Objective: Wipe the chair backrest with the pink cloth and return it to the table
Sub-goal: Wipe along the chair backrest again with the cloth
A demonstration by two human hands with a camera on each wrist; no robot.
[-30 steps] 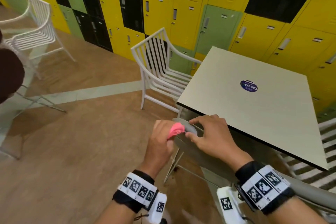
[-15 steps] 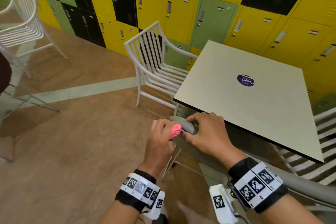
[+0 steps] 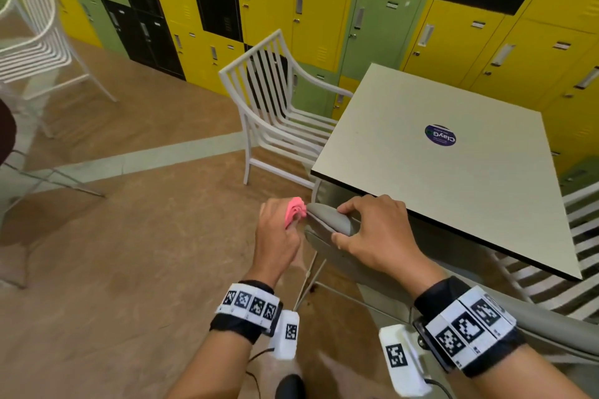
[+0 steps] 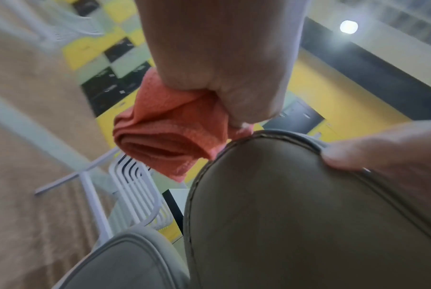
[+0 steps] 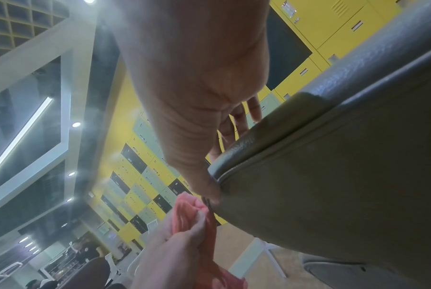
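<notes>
While the table carries no cloth yet, the job is judged mid-wipe: return step outstanding. Grey chair backrest stands at the table's near edge. Right hand curls over the backrest's top edge, steadying it. Left hand is fisted round the bunched pink cloth, which touches the backrest's left end.

The pink cloth lies mostly hidden inside the left fist (head view).
</notes>
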